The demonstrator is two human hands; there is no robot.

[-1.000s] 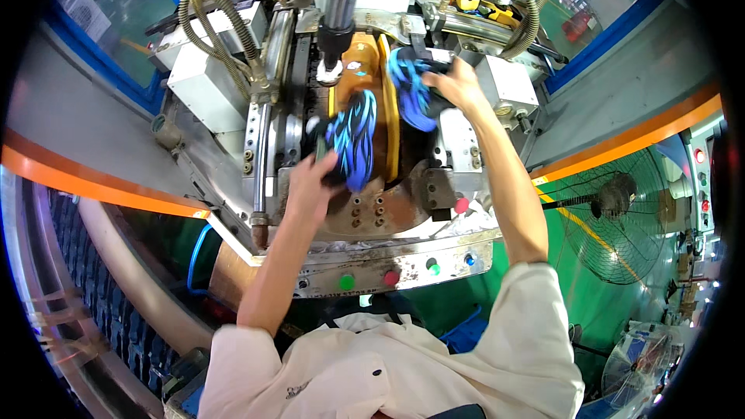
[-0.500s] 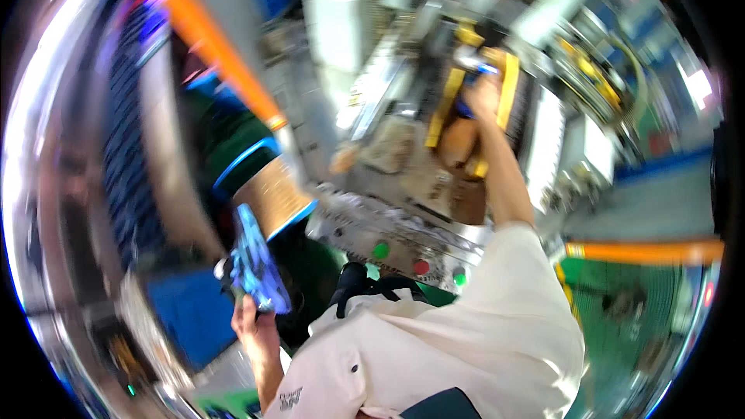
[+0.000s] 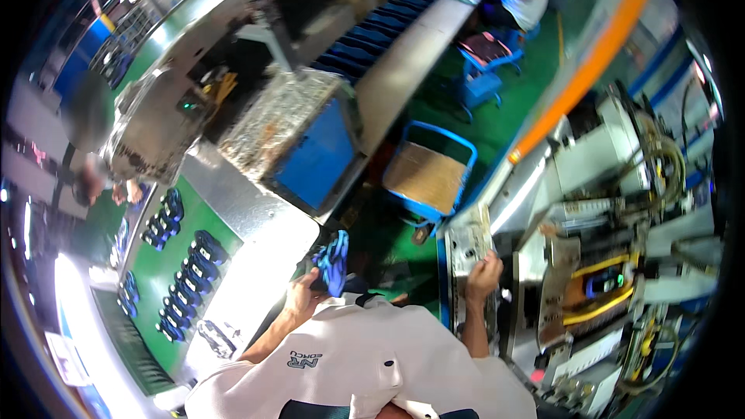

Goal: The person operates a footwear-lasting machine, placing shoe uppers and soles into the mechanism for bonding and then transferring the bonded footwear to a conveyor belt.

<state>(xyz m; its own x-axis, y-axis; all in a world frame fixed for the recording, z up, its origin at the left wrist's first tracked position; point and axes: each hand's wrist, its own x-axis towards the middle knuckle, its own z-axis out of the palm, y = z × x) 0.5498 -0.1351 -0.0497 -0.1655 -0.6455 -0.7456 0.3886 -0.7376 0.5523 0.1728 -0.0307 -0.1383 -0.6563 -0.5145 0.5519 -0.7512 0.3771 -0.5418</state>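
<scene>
Left hand [image 3: 299,295] closed around a blue-and-black moulded rubbery shoe sole [image 3: 333,264], probably light and flexible, best gripped mid-length, beside the steel surface [image 3: 256,264]; right hand [image 3: 484,273] curled on the grey machine panel [image 3: 468,242]

Open gap btwn steel table [image 3: 256,225] & machine panel [image 3: 469,252].

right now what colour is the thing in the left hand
Blue with black, best seen in the head view: the shoe sole in the left hand.
</scene>
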